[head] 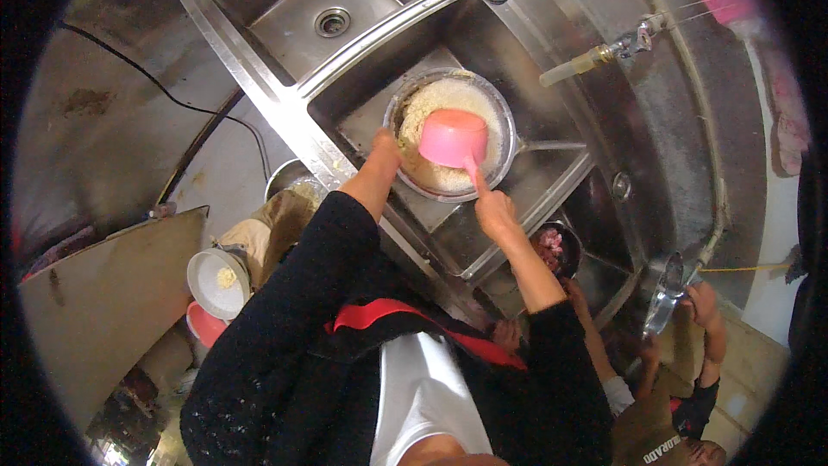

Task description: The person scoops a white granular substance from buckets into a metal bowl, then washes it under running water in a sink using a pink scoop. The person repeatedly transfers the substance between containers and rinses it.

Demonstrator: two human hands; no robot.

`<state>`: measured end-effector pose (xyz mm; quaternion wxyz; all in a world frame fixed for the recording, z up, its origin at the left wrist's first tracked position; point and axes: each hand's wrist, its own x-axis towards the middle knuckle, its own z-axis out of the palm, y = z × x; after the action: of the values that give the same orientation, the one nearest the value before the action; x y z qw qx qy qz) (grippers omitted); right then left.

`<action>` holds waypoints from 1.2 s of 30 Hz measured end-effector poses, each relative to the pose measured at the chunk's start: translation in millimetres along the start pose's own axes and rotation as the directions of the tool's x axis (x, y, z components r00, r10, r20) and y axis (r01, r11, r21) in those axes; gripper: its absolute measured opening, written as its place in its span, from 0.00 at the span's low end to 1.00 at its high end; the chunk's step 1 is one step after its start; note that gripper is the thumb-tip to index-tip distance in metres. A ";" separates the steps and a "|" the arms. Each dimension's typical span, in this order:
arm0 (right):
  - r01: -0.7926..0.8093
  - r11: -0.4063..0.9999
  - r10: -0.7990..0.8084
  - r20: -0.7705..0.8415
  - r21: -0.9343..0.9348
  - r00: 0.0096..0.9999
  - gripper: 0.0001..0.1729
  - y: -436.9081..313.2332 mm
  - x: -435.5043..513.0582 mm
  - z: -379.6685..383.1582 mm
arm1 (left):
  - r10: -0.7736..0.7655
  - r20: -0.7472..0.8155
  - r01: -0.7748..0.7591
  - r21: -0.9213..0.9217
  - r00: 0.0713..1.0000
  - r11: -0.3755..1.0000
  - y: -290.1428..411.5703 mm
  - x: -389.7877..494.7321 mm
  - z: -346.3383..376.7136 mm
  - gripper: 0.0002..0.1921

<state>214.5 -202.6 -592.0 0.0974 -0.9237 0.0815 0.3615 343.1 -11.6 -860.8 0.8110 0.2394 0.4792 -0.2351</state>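
Observation:
A round metal bowl (508, 171) stands in the middle basin of a stainless steel sink (362, 55), with pale, wet, grain-like food (459, 90) in it. Over the food is a pink plastic dipper (453, 137), its long handle pointing toward me. My right hand (497, 213) grips that handle near the bowl's near rim. At the bowl's left rim is my left hand (386, 150); its fingers are partly hidden, so its hold on the rim cannot be made out.
Beyond the bowl is another basin with a drain (332, 22). A tap with a hose (576, 68) juts from the right wall. At lower right, co-workers' hands are near a pan of meat (550, 246) and a metal vessel (663, 304). A white bucket (218, 281) stands at left.

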 end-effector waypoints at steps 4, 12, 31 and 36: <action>0.101 0.991 -0.079 -0.227 0.088 0.971 0.39 -2.4 21.5 -7.4 | -0.023 -0.122 0.035 0.095 0.992 0.995 -0.9 -31.3 18.1 0.32; 0.009 0.547 0.043 -0.039 0.837 0.998 0.39 5.3 54.2 36.9 | -0.011 0.110 0.021 -0.090 0.994 0.996 -0.5 -9.2 12.0 0.35; -0.035 0.895 0.171 -0.269 0.445 0.948 0.39 -32.9 62.1 19.7 | 0.004 0.023 -0.003 -0.059 1.000 0.998 11.1 -94.7 49.6 0.38; 0.027 0.990 -0.008 -0.136 0.142 0.991 0.40 -46.3 71.2 29.0 | 0.022 0.099 -0.009 -0.129 0.995 0.992 9.2 -72.9 43.1 0.37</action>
<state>257.4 -156.5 -656.0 0.1609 -0.9374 0.1055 0.2903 346.0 -19.9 -776.1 0.8495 0.1784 0.4502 -0.2095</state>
